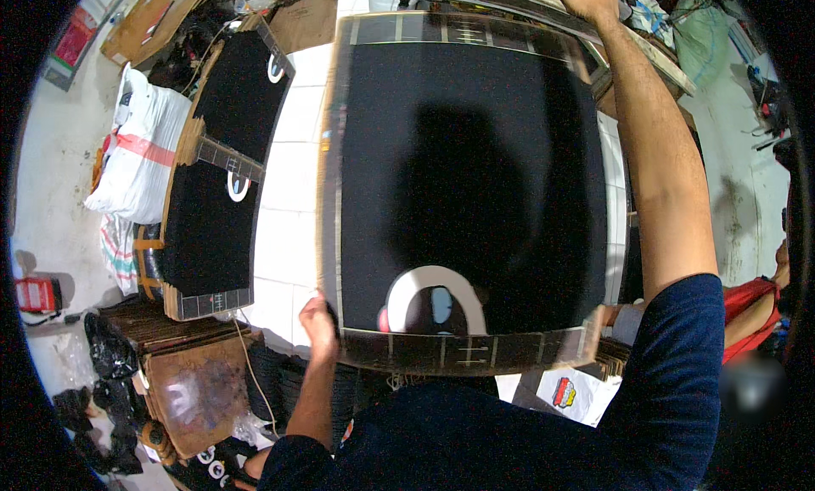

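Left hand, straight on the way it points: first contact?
Left hand: likely the pale wooden left edge of the large black framed panel, which it already seems to touch. One view leaves the exact depth unclear.

Black panel (472, 194) — white arch (431, 275)

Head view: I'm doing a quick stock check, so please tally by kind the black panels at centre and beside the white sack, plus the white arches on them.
Large black rectangular panel at centre: 1
Smaller-looking black rectangular panels beside the white sack with a red band: 2
White arch-shaped markings: 3
Total: 6
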A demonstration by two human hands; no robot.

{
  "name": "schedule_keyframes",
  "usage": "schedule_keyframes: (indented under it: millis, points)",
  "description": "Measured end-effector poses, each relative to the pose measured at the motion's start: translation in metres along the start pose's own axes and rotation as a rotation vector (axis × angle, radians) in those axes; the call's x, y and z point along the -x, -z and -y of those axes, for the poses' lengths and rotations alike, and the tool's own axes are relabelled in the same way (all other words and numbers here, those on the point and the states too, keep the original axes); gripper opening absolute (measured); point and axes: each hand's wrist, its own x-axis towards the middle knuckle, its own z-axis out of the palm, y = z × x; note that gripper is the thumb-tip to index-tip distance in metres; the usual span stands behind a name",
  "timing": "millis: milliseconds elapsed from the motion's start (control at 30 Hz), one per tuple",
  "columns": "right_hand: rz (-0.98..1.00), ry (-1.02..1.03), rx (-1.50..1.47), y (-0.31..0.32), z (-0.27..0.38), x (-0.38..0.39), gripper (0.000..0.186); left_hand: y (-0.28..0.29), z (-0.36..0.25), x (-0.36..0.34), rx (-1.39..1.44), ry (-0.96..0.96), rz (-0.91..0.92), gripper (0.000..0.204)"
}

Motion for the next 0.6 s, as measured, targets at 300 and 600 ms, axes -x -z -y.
schedule_keyframes:
  millis: [300, 600]
  points:
    - [0.004, -0.003, -0.014, -0.003, -0.004, -0.002, 0.088, -0.004, 0.040, -0.006, -0.367, -0.126, 0.005, 0.039]
    - [0.015, -0.019, 0.011, 0.003, -0.006, -0.026, 0.102, 0.042, -0.003, 0.009, -0.980, -0.304, 0.241, 0.059]
